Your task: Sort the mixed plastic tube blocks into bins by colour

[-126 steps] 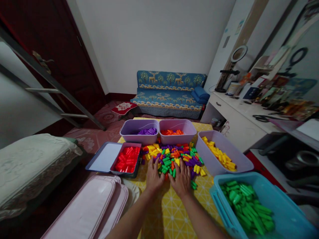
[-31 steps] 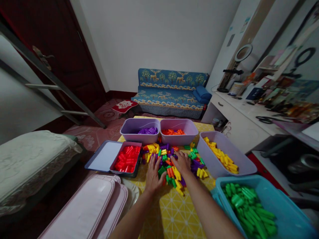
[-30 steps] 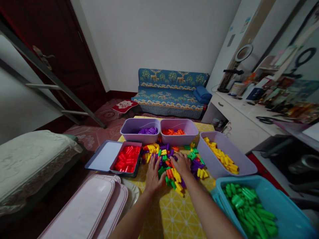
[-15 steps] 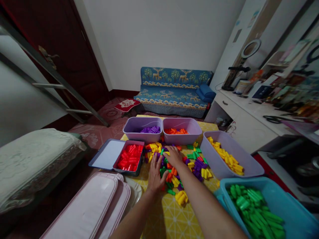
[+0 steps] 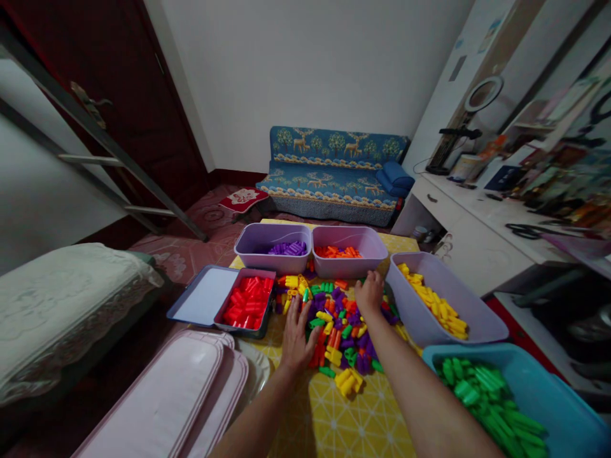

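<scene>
Both hands are spread over the mixed pile of coloured pieces [image 5: 340, 318], the work apparently at the spreading stage. The left hand [image 5: 296, 340] has its fingers apart at the pile's left side; the right hand's [image 5: 370, 298] are slightly bent at its far right side, and whether they pinch a piece I cannot tell. Red pieces [image 5: 248, 302] lie left of the left fingers, yellow pieces [image 5: 436, 304] right of the right fingers, orange pieces [image 5: 338, 252] just beyond. Any next move calls for keeping the right fingers off the nearby bin walls [image 5: 351, 268].
</scene>
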A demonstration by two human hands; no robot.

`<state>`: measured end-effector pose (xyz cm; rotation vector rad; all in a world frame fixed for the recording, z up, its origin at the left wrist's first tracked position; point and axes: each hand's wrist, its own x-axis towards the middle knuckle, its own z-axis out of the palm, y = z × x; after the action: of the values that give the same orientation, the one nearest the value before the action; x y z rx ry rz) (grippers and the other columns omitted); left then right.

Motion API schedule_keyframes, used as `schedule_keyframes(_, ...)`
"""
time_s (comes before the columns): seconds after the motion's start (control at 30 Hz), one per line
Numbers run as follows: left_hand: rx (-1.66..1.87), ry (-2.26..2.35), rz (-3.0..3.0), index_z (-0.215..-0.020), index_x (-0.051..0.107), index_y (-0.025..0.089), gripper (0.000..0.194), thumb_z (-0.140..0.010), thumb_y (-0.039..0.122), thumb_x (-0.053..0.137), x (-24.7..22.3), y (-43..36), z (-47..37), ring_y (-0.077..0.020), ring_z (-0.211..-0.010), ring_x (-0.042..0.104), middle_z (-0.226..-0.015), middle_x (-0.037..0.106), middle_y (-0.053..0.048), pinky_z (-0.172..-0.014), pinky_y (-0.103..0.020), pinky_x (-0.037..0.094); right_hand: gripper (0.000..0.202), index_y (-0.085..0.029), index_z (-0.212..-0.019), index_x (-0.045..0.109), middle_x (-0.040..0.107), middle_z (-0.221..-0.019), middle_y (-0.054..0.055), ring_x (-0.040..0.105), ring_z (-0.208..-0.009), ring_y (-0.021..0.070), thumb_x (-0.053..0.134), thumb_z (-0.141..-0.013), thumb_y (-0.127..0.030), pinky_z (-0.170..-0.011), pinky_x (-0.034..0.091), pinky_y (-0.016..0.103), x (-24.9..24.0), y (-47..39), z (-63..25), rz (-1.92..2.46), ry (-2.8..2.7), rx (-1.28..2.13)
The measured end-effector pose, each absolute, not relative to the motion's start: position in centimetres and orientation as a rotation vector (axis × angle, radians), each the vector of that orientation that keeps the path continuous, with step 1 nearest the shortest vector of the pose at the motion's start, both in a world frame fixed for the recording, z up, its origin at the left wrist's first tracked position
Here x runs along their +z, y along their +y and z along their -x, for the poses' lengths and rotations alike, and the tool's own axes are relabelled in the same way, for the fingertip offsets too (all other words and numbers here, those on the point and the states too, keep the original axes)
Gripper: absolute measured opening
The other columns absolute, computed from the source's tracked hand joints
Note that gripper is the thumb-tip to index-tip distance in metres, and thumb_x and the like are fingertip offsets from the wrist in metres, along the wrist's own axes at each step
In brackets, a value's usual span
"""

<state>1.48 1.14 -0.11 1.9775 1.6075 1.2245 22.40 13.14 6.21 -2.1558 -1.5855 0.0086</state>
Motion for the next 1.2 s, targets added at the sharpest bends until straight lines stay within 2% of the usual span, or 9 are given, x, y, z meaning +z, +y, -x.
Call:
schedule_keyframes(0.27, 1.212, 1.632, -2.010, -0.150, 0.032, 0.029, 0.059, -0.094, 0.035, 0.050, -0.1, 1.0, -1.5, -0.0284, -0.150, 0.018, -0.163, 0.019, -0.009, -0.119, -0.055, 0.027, 0.051, -0.002, -0.129, 0.051, 0.054, -0.125, 0.025, 0.054, -0.118, 0.0299, 0.048, -0.079, -0.011, -0.099, 0.040, 0.036, 5.3, 15.6, -24.5, 2.349, -1.589, 0.157)
schedule_keyframes(0.5, 1.212, 1.619, -2.004, -0.150, 0.033, 0.027, 0.058, -0.095, 0.035, 0.049, 0.3, 1.0, -1.5, -0.0279, -0.150, 0.018, -0.163, 0.018, -0.010, -0.119, -0.054, 0.026, 0.050, -0.016, -0.127, 0.054, 0.051, -0.128, 0.017, 0.053, -0.120, 0.0307, 0.061, -0.082, -0.036, -0.094, 0.045, 0.043, 5.2, 14.2, -24.0, 2.478, -1.630, 0.191)
schedule_keyframes(0.63, 1.232, 1.600, -1.980, -0.149, 0.035, 0.026, 0.057, -0.094, 0.037, 0.049, 0.3, 1.1, -1.5, -0.0272, -0.150, 0.017, -0.163, 0.020, -0.010, -0.120, -0.053, 0.024, 0.041, -0.022, -0.119, 0.062, 0.054, -0.125, 0.015, 0.056, -0.116, 0.0280, 0.060, -0.084, -0.043, -0.091, 0.045, 0.040, 5.4, 13.0, -22.8, 2.464, -1.684, 0.195)
schedule_keyframes(0.73, 1.241, 1.596, -1.969, -0.148, 0.036, 0.027, 0.057, -0.094, 0.038, 0.049, 0.1, 1.2, -1.6, -0.0266, -0.150, 0.017, -0.162, 0.021, -0.009, -0.120, -0.053, 0.024, 0.033, -0.026, -0.109, 0.069, 0.060, -0.119, 0.011, 0.063, -0.102, 0.0228, 0.056, -0.086, -0.046, -0.083, 0.047, 0.034, 5.6, 12.1, -21.4, 2.422, -1.742, 0.228)
schedule_keyframes(0.87, 1.230, 1.615, -1.996, -0.149, 0.034, 0.026, 0.057, -0.095, 0.037, 0.049, -0.1, 1.2, -1.5, -0.0260, -0.150, 0.017, -0.162, 0.020, -0.009, -0.120, -0.052, 0.024, 0.039, -0.024, -0.099, 0.075, 0.069, -0.105, 0.013, 0.067, -0.093, 0.0227, 0.044, -0.092, -0.047, -0.081, 0.046, 0.035, 6.7, 11.3, -19.6, 2.364, -1.829, 0.227)
schedule_keyframes(0.97, 1.224, 1.614, -2.009, -0.150, 0.033, 0.026, 0.059, -0.094, 0.038, 0.050, -0.2, 1.3, -1.5, -0.0262, -0.150, 0.017, -0.162, 0.020, -0.010, -0.120, -0.051, 0.025, 0.047, -0.020, -0.103, 0.075, 0.072, -0.098, 0.016, 0.066, -0.097, 0.0265, 0.037, -0.095, -0.046, -0.088, 0.043, 0.040, 7.6, 11.4, -19.0, 2.332, -1.868, 0.208)
schedule_keyframes(1.03, 1.225, 1.612, -2.009, -0.149, 0.034, 0.025, 0.059, -0.094, 0.038, 0.050, -0.2, 1.3, -1.4, -0.0267, -0.150, 0.018, -0.162, 0.020, -0.011, -0.120, -0.051, 0.025, 0.045, -0.020, -0.108, 0.073, 0.071, -0.104, 0.017, 0.062, -0.106, 0.0282, 0.036, -0.096, -0.043, -0.095, 0.039, 0.044, 7.9, 11.6, -18.8, 2.289, -1.910, 0.207)
schedule_keyframes(1.13, 1.220, 1.606, -2.009, -0.149, 0.034, 0.025, 0.059, -0.094, 0.039, 0.051, -0.2, 1.3, -1.5, -0.0270, -0.150, 0.018, -0.162, 0.021, -0.011, -0.120, -0.051, 0.025, 0.038, -0.029, -0.123, 0.066, 0.064, -0.123, 0.010, 0.052, -0.120, 0.0273, 0.049, -0.092, -0.043, -0.101, 0.036, 0.042, 7.5, 12.1, -18.5, 2.173, -2.027, 0.266)
schedule_keyframes(1.2, 1.218, 1.606, -2.007, -0.149, 0.035, 0.025, 0.059, -0.094, 0.039, 0.051, -0.2, 1.3, -1.5, -0.0272, -0.150, 0.018, -0.162, 0.021, -0.010, -0.120, -0.051, 0.025, 0.047, -0.032, -0.131, 0.059, 0.060, -0.129, 0.007, 0.050, -0.122, 0.0251, 0.059, -0.086, -0.045, -0.101, 0.037, 0.036, 7.0, 12.2, -18.2, 2.106, -2.101, 0.336)
